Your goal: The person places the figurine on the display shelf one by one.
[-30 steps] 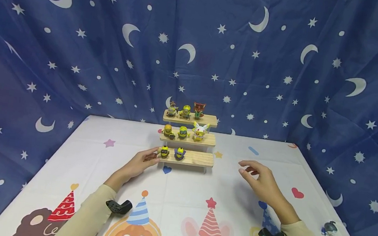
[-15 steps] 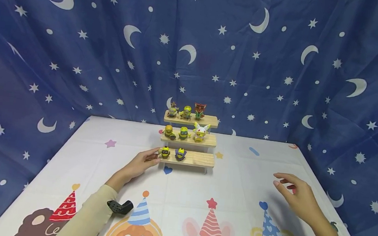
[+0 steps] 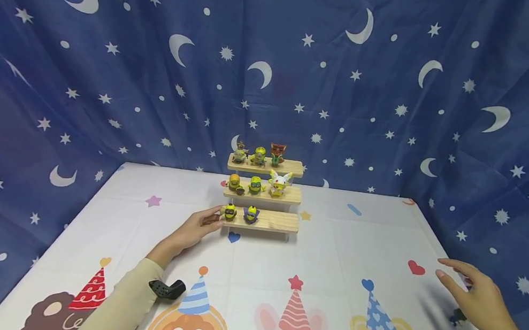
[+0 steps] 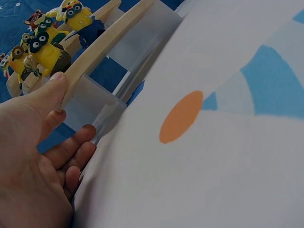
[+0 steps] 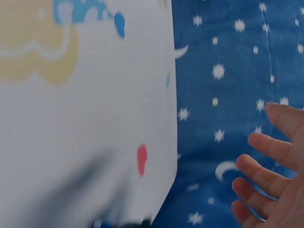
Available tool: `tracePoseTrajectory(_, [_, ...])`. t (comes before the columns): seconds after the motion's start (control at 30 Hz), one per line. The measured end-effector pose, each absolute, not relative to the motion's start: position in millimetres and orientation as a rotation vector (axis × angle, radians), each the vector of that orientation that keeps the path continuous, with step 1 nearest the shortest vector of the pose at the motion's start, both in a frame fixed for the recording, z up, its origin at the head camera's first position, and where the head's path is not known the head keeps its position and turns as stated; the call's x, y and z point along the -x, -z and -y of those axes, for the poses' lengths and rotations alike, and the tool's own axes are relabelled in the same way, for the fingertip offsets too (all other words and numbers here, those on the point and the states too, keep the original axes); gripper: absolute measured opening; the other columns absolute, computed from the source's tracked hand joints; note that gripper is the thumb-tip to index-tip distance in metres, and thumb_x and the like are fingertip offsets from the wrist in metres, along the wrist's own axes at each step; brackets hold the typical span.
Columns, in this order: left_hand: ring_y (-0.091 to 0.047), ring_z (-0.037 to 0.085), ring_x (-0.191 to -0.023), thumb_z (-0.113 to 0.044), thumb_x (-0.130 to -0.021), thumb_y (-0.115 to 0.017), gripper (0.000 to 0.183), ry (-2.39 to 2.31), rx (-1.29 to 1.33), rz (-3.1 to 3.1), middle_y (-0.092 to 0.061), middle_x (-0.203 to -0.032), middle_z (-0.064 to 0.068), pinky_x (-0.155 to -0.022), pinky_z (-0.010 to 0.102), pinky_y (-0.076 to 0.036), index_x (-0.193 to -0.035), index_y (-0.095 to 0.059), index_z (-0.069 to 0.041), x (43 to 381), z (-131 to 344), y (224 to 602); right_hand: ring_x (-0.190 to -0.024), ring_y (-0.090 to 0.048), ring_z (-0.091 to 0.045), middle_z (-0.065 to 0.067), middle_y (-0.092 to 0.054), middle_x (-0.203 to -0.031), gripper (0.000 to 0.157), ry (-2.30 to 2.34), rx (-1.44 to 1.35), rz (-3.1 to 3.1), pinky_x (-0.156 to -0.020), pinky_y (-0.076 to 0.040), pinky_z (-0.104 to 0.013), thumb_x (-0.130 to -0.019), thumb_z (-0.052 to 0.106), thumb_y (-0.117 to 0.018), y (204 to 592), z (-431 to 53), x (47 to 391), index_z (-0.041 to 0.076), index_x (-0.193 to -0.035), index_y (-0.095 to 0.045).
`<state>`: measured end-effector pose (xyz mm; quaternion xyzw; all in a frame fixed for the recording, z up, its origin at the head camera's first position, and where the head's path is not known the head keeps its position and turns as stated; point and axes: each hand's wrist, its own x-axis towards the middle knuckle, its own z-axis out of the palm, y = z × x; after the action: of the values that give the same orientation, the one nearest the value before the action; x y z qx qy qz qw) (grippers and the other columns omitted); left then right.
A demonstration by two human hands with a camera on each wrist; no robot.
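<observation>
A three-tier wooden display stand (image 3: pixel 284 221) stands near the back of the table. Its left end at the lowest board is pinched by my left hand (image 3: pixel 192 230); the left wrist view has the thumb on top of the board (image 4: pixel 102 51). Two yellow minion figures (image 3: pixel 251 214) sit on that lowest board, close to the fingers. Over the table's right side hovers my right hand (image 3: pixel 480 298), fingers relaxed and holding nothing. Beneath it, partly hidden, lies a small dark figure (image 3: pixel 458 316), cut off at the bottom of the right wrist view.
The middle board carries two yellow figures and a white long-eared figure (image 3: pixel 279 184). On the top board are two more yellow ones and a red fox figure (image 3: pixel 277 154). A blue starry curtain (image 3: pixel 206 73) surrounds the white, cartoon-printed tablecloth (image 3: pixel 332 258).
My right hand has swept right and toward the front, away from near the stand to above the small dark figure. The left hand stays on the stand's end.
</observation>
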<state>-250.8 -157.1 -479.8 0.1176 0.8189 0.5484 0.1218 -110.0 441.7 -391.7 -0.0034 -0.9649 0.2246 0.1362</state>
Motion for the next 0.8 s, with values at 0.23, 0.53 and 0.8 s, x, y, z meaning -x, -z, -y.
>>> tracePoseTrajectory(0.23, [-0.041, 0.043, -0.146, -0.030, -0.103, -0.059, 0.067, -1.605, -0.316, -2.392, -0.041, -0.157, 0.027, -0.121, 0.054, -0.035, -0.160, -0.030, -0.010, 250.7, 160.4, 476.7, -0.108, -0.050, -0.061, -0.050, -0.042, -0.134, 0.065, -0.607, 0.193, 2.994, -0.080, -0.048, -0.071, -0.100, 0.041, -0.061, 403.4, -476.8, 109.2, -0.011, -0.137, -0.049])
tracePoseTrajectory(0.53, [-0.042, 0.042, -0.145, -0.031, -0.104, -0.059, 0.067, -1.597, -0.338, -2.396, -0.041, -0.157, 0.027, -0.120, 0.054, -0.037, -0.160, -0.029, -0.010, 251.5, 160.1, 479.4, -0.120, -0.036, -0.073, -0.051, -0.027, -0.144, 0.082, -0.743, 0.204, 3.204, -0.086, -0.042, -0.079, -0.100, 0.046, -0.061, 423.5, -505.7, 106.7, -0.014, -0.148, -0.031])
tracePoseTrajectory(0.8, [-0.041, 0.043, -0.146, -0.031, -0.103, -0.060, 0.068, -1.605, -0.334, -2.384, -0.041, -0.156, 0.027, -0.120, 0.055, -0.037, -0.160, -0.030, -0.009, 251.1, 158.0, 479.3, -0.106, -0.059, -0.059, -0.047, -0.050, -0.131, 0.062, -0.778, 0.003, 3.137, -0.080, -0.056, -0.060, -0.093, 0.022, -0.073, 437.4, -513.5, 102.1, -0.018, -0.134, -0.049])
